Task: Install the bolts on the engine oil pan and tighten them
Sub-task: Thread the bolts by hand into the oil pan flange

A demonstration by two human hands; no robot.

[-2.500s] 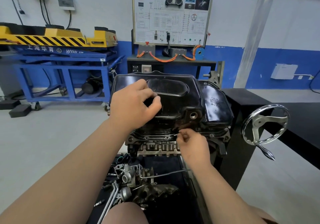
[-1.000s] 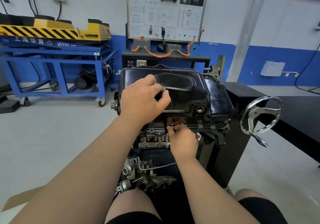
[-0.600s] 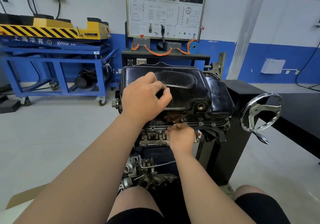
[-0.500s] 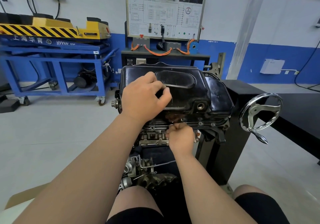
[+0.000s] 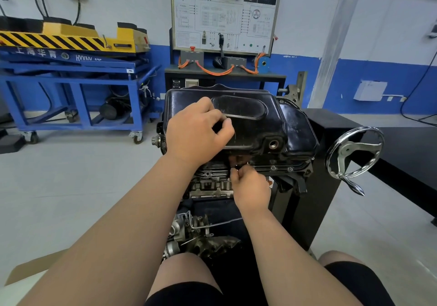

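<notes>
The black engine oil pan [image 5: 279, 121] sits on top of the upturned engine on a black stand. My left hand [image 5: 196, 133] rests curled on the pan's near left top, pressing it down. My right hand [image 5: 250, 185] is at the pan's near flange, fingertips pinched on a small bolt [image 5: 236, 168] at the flange edge. Other bolts [image 5: 273, 168] sit in the flange to the right. The pinched bolt is mostly hidden by my fingers.
A chrome handwheel [image 5: 354, 152] sticks out of the black stand on the right. Loose metal engine parts [image 5: 194, 234] lie below the engine, between my knees. A blue and yellow lift cart [image 5: 71, 69] stands far left; a wiring training board [image 5: 224, 14] stands behind.
My right hand moved left along the near flange from the middle right to the centre and now pinches at the flange edge. My left hand has stayed on the pan.
</notes>
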